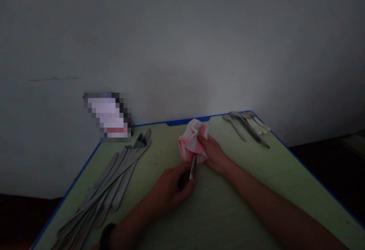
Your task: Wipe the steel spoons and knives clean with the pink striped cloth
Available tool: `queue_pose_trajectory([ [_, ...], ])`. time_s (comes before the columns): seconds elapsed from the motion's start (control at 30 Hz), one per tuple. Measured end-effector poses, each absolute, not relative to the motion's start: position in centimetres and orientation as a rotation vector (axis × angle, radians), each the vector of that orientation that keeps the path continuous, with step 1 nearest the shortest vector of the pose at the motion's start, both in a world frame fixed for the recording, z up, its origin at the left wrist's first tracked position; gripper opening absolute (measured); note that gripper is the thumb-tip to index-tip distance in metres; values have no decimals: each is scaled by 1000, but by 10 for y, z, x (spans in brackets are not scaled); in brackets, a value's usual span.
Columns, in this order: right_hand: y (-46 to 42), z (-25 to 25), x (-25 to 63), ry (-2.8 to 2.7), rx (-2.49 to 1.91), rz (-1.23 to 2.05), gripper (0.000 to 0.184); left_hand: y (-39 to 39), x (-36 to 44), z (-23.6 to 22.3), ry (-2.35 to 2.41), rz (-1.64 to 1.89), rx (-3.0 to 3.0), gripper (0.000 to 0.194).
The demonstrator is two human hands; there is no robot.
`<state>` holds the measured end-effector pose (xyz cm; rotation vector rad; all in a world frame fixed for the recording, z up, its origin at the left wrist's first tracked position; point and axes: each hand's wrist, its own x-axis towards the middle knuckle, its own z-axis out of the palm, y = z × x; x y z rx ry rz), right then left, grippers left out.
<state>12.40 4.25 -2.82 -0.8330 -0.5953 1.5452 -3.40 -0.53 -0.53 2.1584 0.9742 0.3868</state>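
My left hand (pixel 171 189) is closed around one end of a shiny metal piece of cutlery (pixel 192 167), held above the middle of the table. The other end of that piece disappears into a folded pink and white cloth (pixel 192 138), so its kind is hidden. My right hand (pixel 216 155) grips the cloth from the right side, fingers wrapped behind it and thumb in front. Left of my hands lies a loose pile of metal table knives (pixel 114 179). At the far right corner lies a group of spoons (pixel 242 124), some with white handles.
The pale green table (pixel 222 212) has a blue edge and meets a grey wall (pixel 182 52) at the back. A blurred-out device with a bright screen (pixel 108 113) leans on the wall at the back left corner. A dark wristband (pixel 107 236) circles my left wrist.
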Motion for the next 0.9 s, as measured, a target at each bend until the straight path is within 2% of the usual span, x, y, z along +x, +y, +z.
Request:
queue_pose_trajectory([
  [0.17, 45, -30, 125, -435, -885, 1543, 7, -5, -39, 4, 904, 534, 2045, 22],
  [0.47, 52, -30, 124, -266, -717, 1557, 27, -4, -41, -7, 854, 491, 2073, 15],
  [0.9, 49, -33, 124, -403, -763, 1565, 24, -5, -37, -10, 915, 377, 2193, 5],
])
